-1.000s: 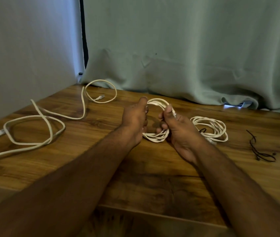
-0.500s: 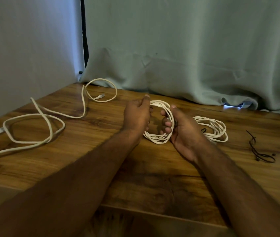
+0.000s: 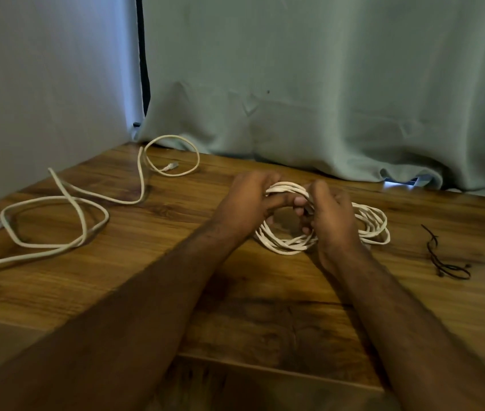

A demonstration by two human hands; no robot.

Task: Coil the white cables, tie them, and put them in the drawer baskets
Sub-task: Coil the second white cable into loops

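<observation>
Wood-grain worktop point(image 3: 265, 321) fills the near part of the scene, with a pale curtain point(image 3: 324, 99) hanging along its far edge and a light wall on the left. Nearest the person, two bare forearms reach forward over the bare boards. Midway out, the left hand point(image 3: 247, 203) and the right hand point(image 3: 330, 215) are both closed around a coil of white cable point(image 3: 285, 241); its lower loops rest on the worktop, while the top of the bundle is pinched between the fingers of both hands. Whether a tie is already in those fingers cannot be told. Just behind the right hand lies a second coil point(image 3: 374, 223), apparently wound and lying flat. Off to the right, well apart from the hands, are thin black ties point(image 3: 445, 259) in a loose heap. On the far left a long loose cable point(image 3: 66, 221) sprawls in open loops toward the corner, not yet coiled.

The step in hand looks like finishing or gathering the coil before binding it. Next, one hand should keep the loops pinched together while the other reaches right for a tie. No drawer or basket is in view.
</observation>
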